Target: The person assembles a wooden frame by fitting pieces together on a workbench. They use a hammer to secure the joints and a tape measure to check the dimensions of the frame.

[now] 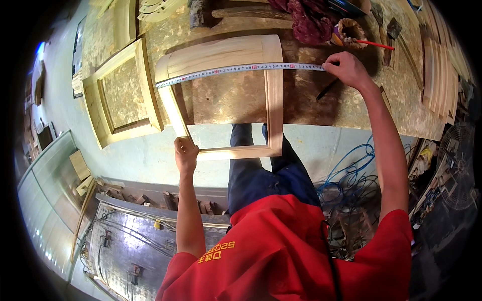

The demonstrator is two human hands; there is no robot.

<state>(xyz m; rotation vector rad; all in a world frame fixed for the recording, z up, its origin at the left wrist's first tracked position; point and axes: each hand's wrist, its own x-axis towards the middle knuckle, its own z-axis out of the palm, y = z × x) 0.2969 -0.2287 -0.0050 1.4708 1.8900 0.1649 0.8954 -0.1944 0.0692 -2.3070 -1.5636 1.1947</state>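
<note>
While the left hand [186,153] grips the wooden frame [273,95], the right hand [346,67] pinches the tape measure [236,69]; its case hidden.

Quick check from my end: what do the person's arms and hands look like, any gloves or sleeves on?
No gloves: the left hand and right hand are both bare, with no rings, watch or bands visible. The forearms are uncovered too. The red T-shirt has short sleeves that end at the upper arms, and it bears small yellow printed markings on the front.

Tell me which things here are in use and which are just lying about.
In use: wooden frame, tape measure, left hand, right hand.
Lying about: second frame, red pencil, dark red cloth, blue cable, fan.
</note>
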